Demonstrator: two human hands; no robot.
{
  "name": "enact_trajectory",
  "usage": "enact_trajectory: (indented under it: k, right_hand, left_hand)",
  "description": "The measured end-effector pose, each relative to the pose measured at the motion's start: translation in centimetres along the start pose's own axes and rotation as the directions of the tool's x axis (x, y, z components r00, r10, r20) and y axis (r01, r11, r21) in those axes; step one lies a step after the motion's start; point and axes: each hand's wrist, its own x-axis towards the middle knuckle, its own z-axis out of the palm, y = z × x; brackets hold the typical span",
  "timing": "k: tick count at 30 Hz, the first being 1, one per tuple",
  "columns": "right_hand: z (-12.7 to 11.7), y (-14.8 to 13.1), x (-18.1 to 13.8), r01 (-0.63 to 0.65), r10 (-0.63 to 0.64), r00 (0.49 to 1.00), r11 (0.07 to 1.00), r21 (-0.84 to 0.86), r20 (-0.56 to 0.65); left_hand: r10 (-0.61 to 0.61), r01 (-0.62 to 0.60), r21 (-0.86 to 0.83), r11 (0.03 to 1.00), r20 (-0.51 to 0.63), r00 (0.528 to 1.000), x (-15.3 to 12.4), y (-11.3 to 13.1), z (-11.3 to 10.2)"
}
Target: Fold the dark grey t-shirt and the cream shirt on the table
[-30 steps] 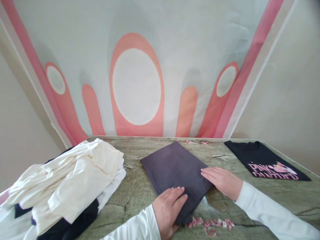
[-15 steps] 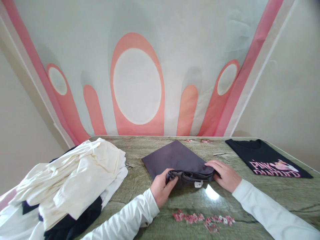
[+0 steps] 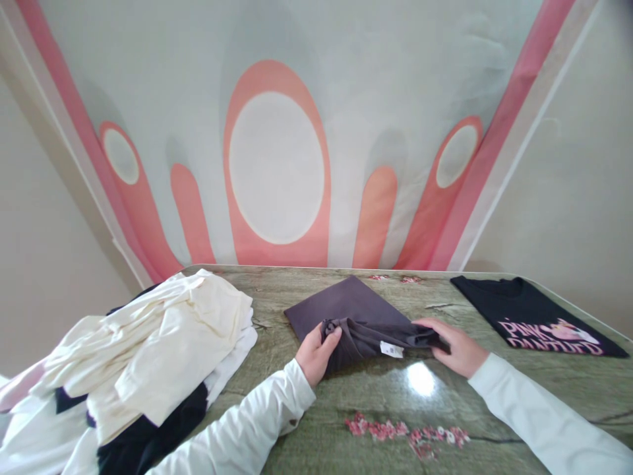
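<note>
A dark purple-grey garment (image 3: 349, 303) lies partly folded in the middle of the table, its far part flat with a corner pointing away from me. Its near edge is bunched and raised between my hands, and a small white label (image 3: 391, 349) shows there. My left hand (image 3: 317, 353) is closed on the left end of this edge, thumb on top of a rolled bit of cloth. At the right end, my right hand (image 3: 457, 348) pinches the same edge, with its fingers partly behind the cloth.
To the left is a loose heap of clothes (image 3: 182, 336), cream, white and black. A folded black T-shirt (image 3: 519, 310) with pink lettering lies at the right. The wood-patterned table (image 3: 277, 290) has printed pink flowers and meets a patterned wall hanging (image 3: 341, 132) at the back.
The bunched near edge is drawn out longer between my hands, and the label shows more fully. My right hand has shifted right; my left hand sits slightly further left on the cloth.
</note>
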Motion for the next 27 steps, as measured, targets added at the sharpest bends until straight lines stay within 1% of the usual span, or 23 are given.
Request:
enact_trajectory:
  k: [2, 5, 7, 9, 11, 13, 16, 18, 20, 22, 24, 25, 27]
  right_hand:
    - [0.2, 0.2, 0.2, -0.006, 0.006, 1.0, 1.0, -0.006, -0.004]
    - [0.2, 0.0, 0.3, -0.006, 0.006, 0.999, 1.0, 0.006, -0.049]
    - [-0.3, -0.5, 0.3, -0.012, 0.014, 0.995, 1.0, 0.015, -0.095]
    - [-1.3, -1.4, 0.5, -0.03, 0.034, 0.99, 0.999, 0.033, -0.136]
    - [-2.8, -2.7, 0.8, -0.057, 0.07, 0.985, 0.995, 0.083, -0.16]
    - [-4.7, -4.4, 1.3, -0.081, 0.111, 0.979, 0.982, 0.172, -0.169]
    - [-8.0, -7.3, 1.8, -0.101, 0.172, 0.964, 0.942, 0.319, -0.203]
    - [-10.1, -9.2, 2.0, -0.094, 0.195, 0.949, 0.924, 0.371, -0.247]
    - [-12.0, -10.6, 2.3, -0.071, 0.202, 0.93, 0.919, 0.387, -0.308]
    - [-13.4, -11.4, 2.9, -0.049, 0.206, 0.916, 0.909, 0.413, -0.345]
    - [-13.9, -11.2, 3.9, -0.05, 0.227, 0.92, 0.875, 0.481, -0.319]
    - [-13.8, -10.8, 4.6, -0.066, 0.243, 0.931, 0.847, 0.528, -0.273]
    - [-12.5, -9.1, 6.1, -0.123, 0.273, 0.95, 0.773, 0.622, -0.151]
  left_hand:
    - [-0.001, 0.0, -0.032, 0.999, -0.011, 1.0, 0.0, 0.0, 0.0]
    - [-0.003, 0.001, -0.111, 0.994, -0.024, 1.0, 0.0, 0.2, -0.1]
    - [0.001, -0.007, -0.151, 0.989, -0.038, 0.999, 0.1, 0.7, -0.3]
    - [0.015, -0.025, -0.167, 0.986, -0.059, 0.998, 0.4, 1.7, -0.9]
    - [0.031, -0.045, -0.179, 0.983, -0.078, 0.996, 0.8, 3.2, -1.6]
    - [0.046, -0.068, -0.21, 0.975, -0.11, 0.993, 1.1, 5.2, -2.5]
    - [0.057, -0.107, -0.288, 0.952, -0.174, 0.983, 1.2, 8.7, -3.4]
    - [0.059, -0.127, -0.347, 0.929, -0.2, 0.978, 0.9, 11.1, -3.7]
    - [0.036, -0.11, -0.402, 0.909, -0.188, 0.981, 0.6, 13.3, -3.9]
    - [-0.009, -0.06, -0.436, 0.898, -0.154, 0.988, 0.8, 14.8, -4.1]
    - [-0.056, -0.007, -0.438, 0.899, -0.13, 0.99, 1.7, 15.2, -4.3]
    - [-0.08, 0.02, -0.431, 0.902, -0.122, 0.989, 2.5, 14.8, -4.4]
    - [-0.144, 0.096, -0.408, 0.908, -0.091, 0.985, 4.4, 13.0, -4.6]
